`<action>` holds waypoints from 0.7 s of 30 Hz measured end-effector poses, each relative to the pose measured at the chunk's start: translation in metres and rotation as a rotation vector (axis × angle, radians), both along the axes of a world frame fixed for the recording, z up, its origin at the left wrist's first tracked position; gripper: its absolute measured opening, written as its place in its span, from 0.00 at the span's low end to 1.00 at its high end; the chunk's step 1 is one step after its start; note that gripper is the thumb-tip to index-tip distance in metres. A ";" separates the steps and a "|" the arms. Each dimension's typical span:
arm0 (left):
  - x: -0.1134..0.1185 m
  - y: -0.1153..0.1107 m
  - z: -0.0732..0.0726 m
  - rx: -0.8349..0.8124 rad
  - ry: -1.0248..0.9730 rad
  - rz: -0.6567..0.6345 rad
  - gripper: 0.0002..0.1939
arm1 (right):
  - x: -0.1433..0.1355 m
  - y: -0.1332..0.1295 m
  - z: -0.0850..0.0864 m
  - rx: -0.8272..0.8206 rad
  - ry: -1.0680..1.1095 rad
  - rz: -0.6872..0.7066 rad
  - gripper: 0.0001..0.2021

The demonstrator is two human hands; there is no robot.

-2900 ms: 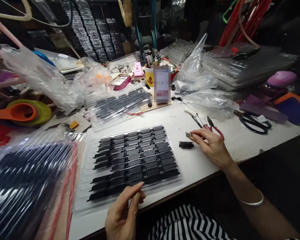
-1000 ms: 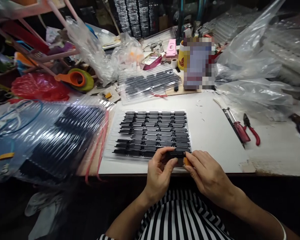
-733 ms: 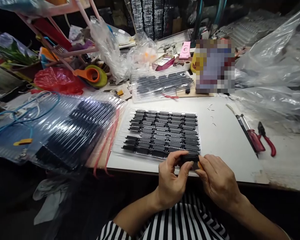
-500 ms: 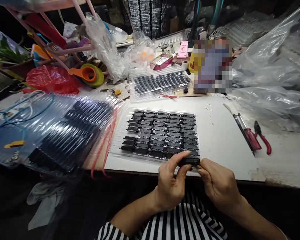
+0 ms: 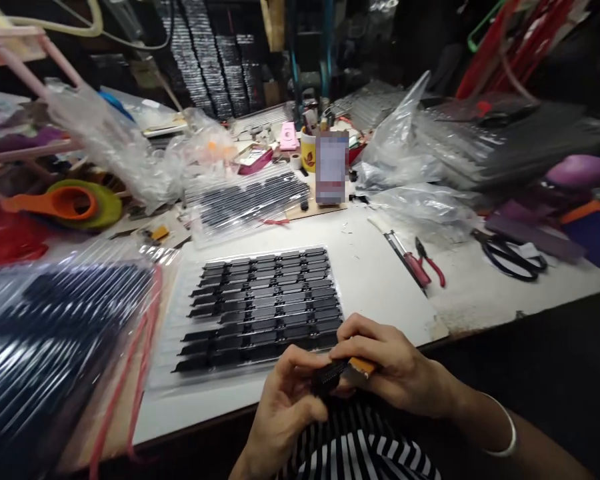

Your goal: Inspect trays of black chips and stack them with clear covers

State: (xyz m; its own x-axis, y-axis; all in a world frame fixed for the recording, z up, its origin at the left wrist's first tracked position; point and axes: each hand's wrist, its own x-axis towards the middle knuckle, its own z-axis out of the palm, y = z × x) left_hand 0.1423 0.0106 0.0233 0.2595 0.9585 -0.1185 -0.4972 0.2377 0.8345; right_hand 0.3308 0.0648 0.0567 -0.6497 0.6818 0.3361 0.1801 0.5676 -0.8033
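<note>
In front of the striped shirt, my left hand grips a small black part that looks like a slotted plastic connector. My right hand pinches a flat orange-yellow piece against the connector's right end; its exact kind I cannot make out. Just beyond both hands lies a clear plastic tray on a white board. Rows of similar black connectors fill the tray, with a gap at the left of one row. Fingers hide part of the held connector.
To the right lie red-handled pliers, a red-handled screwdriver and black scissors. A wrapped stack of trays with pink string is on the left. Behind stand another covered tray, a phone-like screen and a yellow cup.
The view has swung right, bringing the scissors into sight. Both hands have turned and drawn the connector closer to the body. The orange-yellow piece now shows more plainly in the right hand.
</note>
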 end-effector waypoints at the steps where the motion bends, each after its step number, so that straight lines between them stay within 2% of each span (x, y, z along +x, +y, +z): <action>1: 0.002 0.000 0.000 -0.027 -0.031 0.008 0.17 | 0.000 0.000 0.000 0.003 0.027 -0.004 0.12; 3: 0.006 0.002 0.002 -0.075 -0.055 0.073 0.17 | -0.001 0.000 -0.003 0.074 0.069 -0.034 0.13; 7: 0.015 0.005 0.009 -0.143 -0.045 0.214 0.15 | -0.002 0.001 -0.010 0.392 0.134 -0.138 0.14; 9: 0.017 0.008 0.013 -0.121 0.008 0.262 0.15 | 0.001 0.004 -0.014 0.454 0.156 -0.197 0.15; 12: 0.012 0.014 0.016 -0.018 0.119 0.329 0.13 | 0.015 0.015 -0.024 0.405 0.042 -0.352 0.12; 15: 0.002 0.019 0.016 0.029 0.177 0.369 0.13 | 0.037 0.030 -0.037 0.327 -0.303 -0.506 0.09; 18: -0.004 0.020 0.013 -0.011 0.223 0.376 0.22 | 0.053 0.045 -0.042 0.307 -0.486 -0.573 0.09; 21: -0.003 0.018 0.010 -0.053 0.238 0.350 0.29 | 0.056 0.071 -0.034 0.306 -0.527 -0.572 0.11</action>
State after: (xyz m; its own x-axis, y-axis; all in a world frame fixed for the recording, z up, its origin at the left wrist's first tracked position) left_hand 0.1396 0.0284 0.0333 -0.1210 0.9748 -0.1873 -0.3509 0.1345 0.9267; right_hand 0.3870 0.1360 0.0231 -0.3551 0.8822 0.3092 0.8161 0.4538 -0.3578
